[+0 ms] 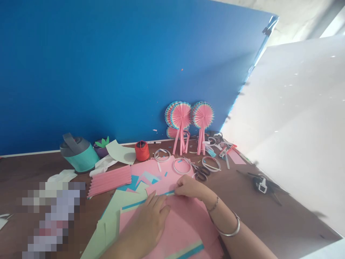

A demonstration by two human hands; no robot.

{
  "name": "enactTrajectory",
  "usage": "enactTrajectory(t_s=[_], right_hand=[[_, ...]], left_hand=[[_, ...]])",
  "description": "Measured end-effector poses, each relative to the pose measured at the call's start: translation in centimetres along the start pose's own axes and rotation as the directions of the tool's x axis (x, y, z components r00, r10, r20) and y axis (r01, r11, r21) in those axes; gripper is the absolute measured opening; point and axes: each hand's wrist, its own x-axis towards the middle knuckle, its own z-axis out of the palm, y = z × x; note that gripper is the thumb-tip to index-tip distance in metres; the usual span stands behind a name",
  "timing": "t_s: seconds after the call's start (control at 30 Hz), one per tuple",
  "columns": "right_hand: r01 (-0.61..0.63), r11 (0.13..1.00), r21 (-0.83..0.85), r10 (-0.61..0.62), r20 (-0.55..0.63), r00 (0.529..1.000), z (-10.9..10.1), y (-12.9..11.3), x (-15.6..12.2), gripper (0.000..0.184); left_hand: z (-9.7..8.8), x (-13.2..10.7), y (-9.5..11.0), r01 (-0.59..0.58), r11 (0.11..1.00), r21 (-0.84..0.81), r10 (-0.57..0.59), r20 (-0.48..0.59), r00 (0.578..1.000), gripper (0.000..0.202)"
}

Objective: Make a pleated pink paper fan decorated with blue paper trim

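The pink sheet lies directly under both hands, a blue strip running along its far edge. Left hand: laid flat, palm down, fingers extended and slightly parted, touching the sheet and reaching its far edge. Right hand: fingers curled, tips at the blue strip; whether they pinch or merely press it, cannot tell. Relative to the sheet, green paper sits at its left, pleated pink paper beyond its far left corner, and scissors beyond its far right.
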Motion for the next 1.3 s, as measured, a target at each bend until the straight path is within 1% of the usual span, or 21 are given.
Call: enactTrajectory(t_s=[0.1, 0.27, 0.47, 0.57, 0.8, 0.97, 1.07, 1.2, 1.3], right_hand=[[-0.013, 1.000, -0.015, 0.014, 0.008, 1.000, 0.0, 0.1, 0.1, 0.022], [0.016, 1.000, -0.006, -0.015, 0.014, 1.000, -0.1, 0.4, 0.3, 0.026], [-0.003, 1.000, -0.005, 0.003, 0.006, 1.000, 0.0, 0.5, 0.5, 0.025], [-0.007, 1.000, -0.011, 0.007, -0.002, 1.000, 0.1, 0.3, 0.5, 0.025], [-0.031, 0.998, -0.048, 0.029, -0.043, 0.999, -0.2, 0.4, 0.5, 0.025], [-0.061, 0.996, -0.061, 0.058, -0.049, 0.997, -0.7, 1.0, 0.7, 0.016], [-0.086, 0.992, -0.095, 0.079, -0.075, 0.994, -0.8, 0.9, 0.6, 0.014], [-0.079, 0.987, -0.143, 0.064, -0.112, 0.992, -0.9, 0.6, 0.2, 0.016], [-0.098, 0.982, -0.161, 0.077, -0.134, 0.988, -1.1, 0.6, 0.0, 0.019]], left_hand=[[-0.1, 0.0, 0.0, 0.004, 1.000, 0.015, -0.005, 0.029, 1.000, 0.032], [-0.3, 0.1, 0.0, -0.007, 0.999, 0.042, 0.004, 0.064, 0.998, 0.032], [-0.5, 0.6, 0.0, -0.030, 0.997, 0.076, 0.020, 0.119, 0.993, 0.029], [-0.5, 0.9, 0.2, -0.043, 0.994, 0.105, 0.028, 0.140, 0.990, 0.032], [0.1, 1.0, 0.6, -0.029, 0.983, 0.182, 0.004, 0.137, 0.991, 0.037], [0.3, 1.0, 0.6, -0.030, 0.984, 0.178, 0.007, 0.131, 0.991, 0.034], [0.3, 0.9, 0.5, -0.027, 0.984, 0.175, 0.006, 0.119, 0.993, 0.034], [0.4, 0.9, 0.5, -0.036, 0.981, 0.190, 0.011, 0.128, 0.992, 0.034], [0.6, 0.9, 0.5, -0.044, 0.979, 0.200, 0.021, 0.118, 0.993, 0.032]])
